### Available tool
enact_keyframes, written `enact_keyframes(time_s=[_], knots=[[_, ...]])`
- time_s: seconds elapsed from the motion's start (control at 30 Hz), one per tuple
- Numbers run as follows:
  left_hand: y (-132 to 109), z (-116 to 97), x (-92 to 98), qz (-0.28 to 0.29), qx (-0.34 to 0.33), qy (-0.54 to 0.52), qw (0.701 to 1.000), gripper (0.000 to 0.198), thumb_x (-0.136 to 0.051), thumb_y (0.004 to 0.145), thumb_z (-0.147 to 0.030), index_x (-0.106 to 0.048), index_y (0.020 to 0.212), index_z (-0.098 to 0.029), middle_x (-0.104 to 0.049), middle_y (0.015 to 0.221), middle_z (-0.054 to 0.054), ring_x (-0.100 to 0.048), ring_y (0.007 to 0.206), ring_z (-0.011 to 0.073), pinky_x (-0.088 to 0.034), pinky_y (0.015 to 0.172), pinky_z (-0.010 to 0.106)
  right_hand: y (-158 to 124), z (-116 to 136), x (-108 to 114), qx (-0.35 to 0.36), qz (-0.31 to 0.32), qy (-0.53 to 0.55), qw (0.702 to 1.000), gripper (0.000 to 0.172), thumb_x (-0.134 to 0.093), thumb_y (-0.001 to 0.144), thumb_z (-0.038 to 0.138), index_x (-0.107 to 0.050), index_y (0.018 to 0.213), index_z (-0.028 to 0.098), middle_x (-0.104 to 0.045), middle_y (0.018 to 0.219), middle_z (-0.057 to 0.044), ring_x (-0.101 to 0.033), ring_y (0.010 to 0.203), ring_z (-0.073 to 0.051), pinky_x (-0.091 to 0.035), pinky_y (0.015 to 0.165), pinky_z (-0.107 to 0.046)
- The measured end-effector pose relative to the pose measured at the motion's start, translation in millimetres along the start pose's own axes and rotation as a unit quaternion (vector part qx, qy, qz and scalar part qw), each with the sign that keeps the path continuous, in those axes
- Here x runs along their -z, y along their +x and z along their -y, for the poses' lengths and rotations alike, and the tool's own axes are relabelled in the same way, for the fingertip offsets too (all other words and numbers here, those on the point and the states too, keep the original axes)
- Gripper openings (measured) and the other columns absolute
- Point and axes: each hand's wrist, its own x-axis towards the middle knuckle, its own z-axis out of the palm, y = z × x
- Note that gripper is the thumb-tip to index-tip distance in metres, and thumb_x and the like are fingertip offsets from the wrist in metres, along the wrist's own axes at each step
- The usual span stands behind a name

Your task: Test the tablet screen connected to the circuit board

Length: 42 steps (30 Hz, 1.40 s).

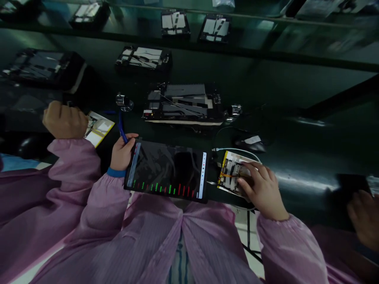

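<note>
My left hand (122,154) is closed on the left edge of a dark tablet screen (166,169), whose display shows rows of green and red marks and a white bar at the right side. A slim blue pen-like tool (121,128) sticks up by the fingers of that hand; whether they grip it I cannot tell. My right hand (263,188) has its fingers curled over a flat white battery pack (229,175) with yellow edges and an orange ribbon cable. The hand hides the pack's right part. A thin white cable (237,150) curves behind it.
Opened tablet bodies (186,102) are stacked beyond the screen, between two shiny metal pieces (235,110). More stacks stand on the shelf (266,23) behind. A black mouse (251,142) lies at right. Co-workers' hands (66,122) are at both sides; another battery pack (99,128) lies left.
</note>
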Motion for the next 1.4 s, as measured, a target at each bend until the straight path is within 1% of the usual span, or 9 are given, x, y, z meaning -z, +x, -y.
enact_keyframes(time_s=[0.1,0.2,0.27,0.4,0.53,0.67,0.97,1.27,1.4], knots=[[-0.7,0.3,-0.9,-0.005,0.01,-0.022,1.0,0.018,-0.062,0.068,-0.032,-0.064,0.081,-0.019,-0.048,0.061,-0.002,-0.041,0.051,0.0099,-0.033,0.047,0.022,0.8,3.4,1.9,0.004,-0.009,-0.012,1.0,0.045,-0.036,0.094,0.049,-0.051,0.123,0.017,-0.058,0.116,-0.013,-0.054,0.099,-0.032,-0.045,0.081,-0.047],[-2.0,-1.4,-1.4,-0.003,0.022,-0.037,0.999,0.02,-0.063,0.067,-0.032,-0.065,0.082,-0.019,-0.049,0.06,-0.002,-0.04,0.05,0.0098,-0.03,0.044,0.021,1.9,23.5,10.3,0.017,-0.044,-0.017,0.999,0.046,-0.036,0.094,0.052,-0.051,0.118,0.016,-0.06,0.109,-0.014,-0.055,0.095,-0.032,-0.042,0.08,-0.048],[-2.6,-3.5,-0.7,0.001,0.01,-0.035,0.999,0.019,-0.065,0.065,-0.03,-0.065,0.081,-0.018,-0.051,0.063,-0.001,-0.044,0.055,0.0107,-0.034,0.048,0.021,3.7,44.0,18.1,0.04,-0.066,0.025,0.997,0.034,-0.042,0.094,0.046,-0.052,0.107,0.016,-0.061,0.099,-0.012,-0.055,0.09,-0.03,-0.042,0.077,-0.045],[-1.9,-7.9,2.6,0.014,0.0,-0.018,1.0,0.018,-0.065,0.062,-0.028,-0.064,0.077,-0.017,-0.054,0.068,0.0,-0.048,0.061,0.0122,-0.038,0.054,0.022,12.0,70.9,23.7,0.095,-0.031,0.154,0.983,0.014,-0.05,0.092,0.026,-0.051,0.103,0.018,-0.06,0.094,-0.008,-0.054,0.088,-0.024,-0.045,0.075,-0.038],[-0.3,-10.0,3.2,0.029,0.033,-0.021,0.999,0.022,-0.065,0.059,-0.031,-0.064,0.076,-0.017,-0.05,0.063,-0.002,-0.044,0.057,0.011,-0.034,0.051,0.022,26.1,59.1,7.5,0.075,-0.031,0.152,0.985,0.022,-0.046,0.091,0.019,-0.052,0.112,0.015,-0.06,0.103,-0.012,-0.054,0.093,-0.027,-0.047,0.077,-0.041],[-0.1,-10.3,-0.3,0.017,0.039,-0.027,0.999,0.026,-0.066,0.056,-0.033,-0.064,0.076,-0.016,-0.05,0.063,-0.002,-0.042,0.056,0.0101,-0.032,0.05,0.022,36.5,36.1,-6.8,0.113,-0.013,0.161,0.98,0.009,-0.05,0.09,0.019,-0.058,0.09,0.017,-0.062,0.091,-0.009,-0.055,0.085,-0.024,-0.047,0.076,-0.039],[0.7,-11.2,-3.5,0.019,0.05,-0.034,0.998,0.027,-0.066,0.055,-0.033,-0.064,0.076,-0.016,-0.05,0.062,-0.003,-0.042,0.055,0.0094,-0.031,0.05,0.021,61.0,15.7,-1.3,0.222,0.133,0.175,0.95,0.008,-0.062,0.082,0.025,-0.058,0.084,0.018,-0.058,0.096,-0.009,-0.051,0.089,-0.024,-0.04,0.075,-0.038],[0.3,-12.0,-3.4,0.025,0.063,-0.045,0.997,0.024,-0.066,0.058,-0.029,-0.063,0.078,-0.016,-0.047,0.057,-0.004,-0.041,0.051,0.009,-0.031,0.047,0.02,73.1,11.5,0.0,0.224,0.224,0.191,0.929,0.011,-0.065,0.081,0.028,-0.06,0.085,0.019,-0.055,0.095,-0.007,-0.05,0.09,-0.022,-0.035,0.076,-0.035],[0.5,-12.7,-3.4,0.024,0.064,-0.043,0.997,0.022,-0.065,0.059,-0.028,-0.063,0.078,-0.016,-0.047,0.058,-0.004,-0.042,0.051,0.0092,-0.031,0.047,0.021,76.6,13.7,-0.4,0.228,0.241,0.183,0.926,0.014,-0.065,0.082,0.03,-0.059,0.076,0.019,-0.055,0.093,-0.007,-0.051,0.088,-0.022,-0.035,0.075,-0.036]])
